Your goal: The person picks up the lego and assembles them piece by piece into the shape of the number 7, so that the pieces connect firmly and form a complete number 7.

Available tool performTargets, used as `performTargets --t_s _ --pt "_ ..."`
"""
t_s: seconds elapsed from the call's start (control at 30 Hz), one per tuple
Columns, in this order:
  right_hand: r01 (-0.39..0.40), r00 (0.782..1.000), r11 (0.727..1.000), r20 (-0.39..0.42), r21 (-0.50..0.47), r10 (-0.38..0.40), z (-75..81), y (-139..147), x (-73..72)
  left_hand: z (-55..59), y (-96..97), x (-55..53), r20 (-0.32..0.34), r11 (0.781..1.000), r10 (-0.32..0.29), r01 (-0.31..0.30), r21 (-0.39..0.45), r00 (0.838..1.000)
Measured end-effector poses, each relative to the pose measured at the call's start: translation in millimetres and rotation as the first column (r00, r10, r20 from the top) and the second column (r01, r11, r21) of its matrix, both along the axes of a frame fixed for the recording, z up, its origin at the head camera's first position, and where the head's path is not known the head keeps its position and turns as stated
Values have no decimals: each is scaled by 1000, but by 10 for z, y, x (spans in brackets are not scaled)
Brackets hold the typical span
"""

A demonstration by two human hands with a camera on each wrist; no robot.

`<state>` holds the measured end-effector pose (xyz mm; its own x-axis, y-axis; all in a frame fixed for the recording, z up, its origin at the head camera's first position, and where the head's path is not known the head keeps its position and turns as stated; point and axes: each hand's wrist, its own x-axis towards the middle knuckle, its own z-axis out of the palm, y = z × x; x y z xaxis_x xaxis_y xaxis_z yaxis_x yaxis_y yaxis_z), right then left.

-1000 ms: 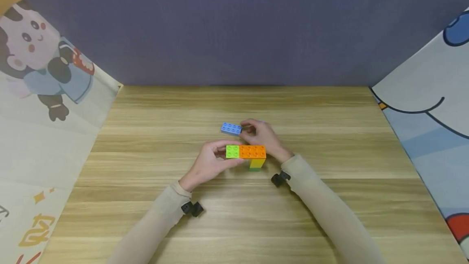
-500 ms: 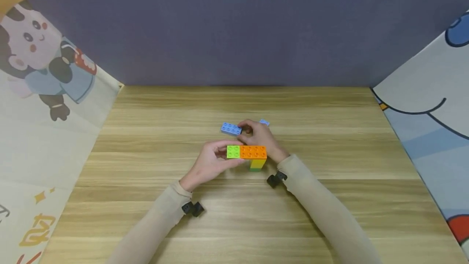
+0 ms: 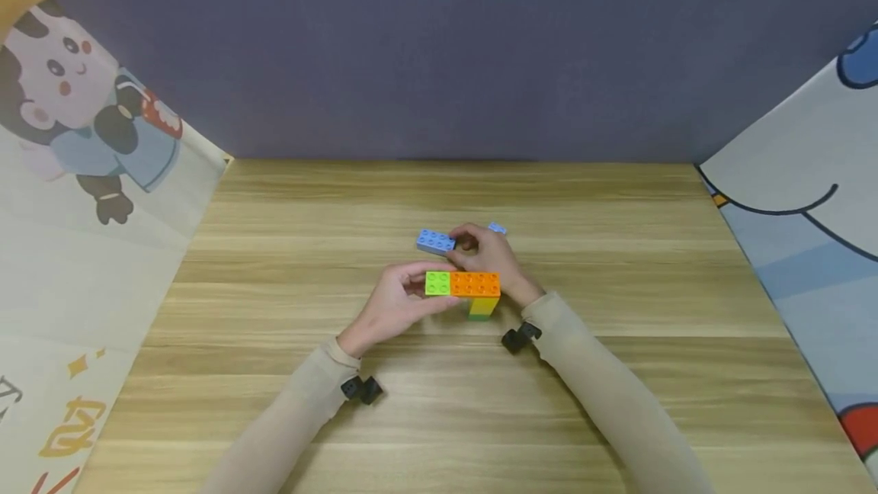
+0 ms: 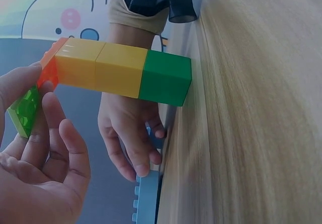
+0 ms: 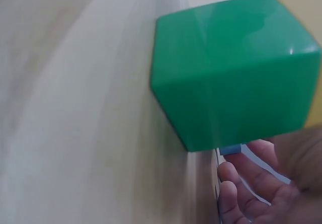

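Observation:
My left hand (image 3: 395, 301) grips the lime brick (image 3: 437, 283) at the left end of the top layer, in the head view. Beside it an orange brick (image 3: 475, 283) continues the layer. Below the orange brick's right end stand two yellow bricks (image 4: 98, 68) over a green brick (image 4: 166, 78), which is lowest, by the table. Behind this structure, my right hand (image 3: 492, 258) pinches the right end of a long blue brick (image 3: 434, 241) on the table. Its fingertips meet the brick's end in the left wrist view. Green fills much of the right wrist view.
A small light blue brick (image 3: 497, 228) lies just behind my right hand, partly hidden by it. The wooden table (image 3: 309, 204) ends at a dark back panel (image 3: 439, 59), with printed panels on both sides.
My right hand has shifted slightly, uncovering the small light blue brick behind it. The long blue brick has moved a touch to the right. My left hand keeps its grip on the structure.

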<state>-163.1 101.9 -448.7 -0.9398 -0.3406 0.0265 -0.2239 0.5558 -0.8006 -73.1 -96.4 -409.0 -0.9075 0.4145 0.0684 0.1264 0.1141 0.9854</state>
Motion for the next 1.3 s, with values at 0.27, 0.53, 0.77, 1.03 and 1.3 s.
performTargets --t_s 0.27,0.53,0.77,1.03,1.3 --pt "30 999 992 -41 -122 -36 -18 25 -2 -11 -2 -11 0 1000 14 -14 -12 1000" --pt "36 997 980 -54 -194 -48 21 68 27 -1 5 -11 13 1000 10 -10 13 1000" --pt "39 997 979 -65 -199 -53 38 153 89 15 14 2 32 1000 8 -8 22 999" --pt "62 996 973 -48 -221 -74 56 250 163 -8 15 1 26 1000 9 -9 7 1000" --pt "85 992 958 -63 -274 -106 82 297 230 -6 22 -2 19 1000 18 -18 4 1000"
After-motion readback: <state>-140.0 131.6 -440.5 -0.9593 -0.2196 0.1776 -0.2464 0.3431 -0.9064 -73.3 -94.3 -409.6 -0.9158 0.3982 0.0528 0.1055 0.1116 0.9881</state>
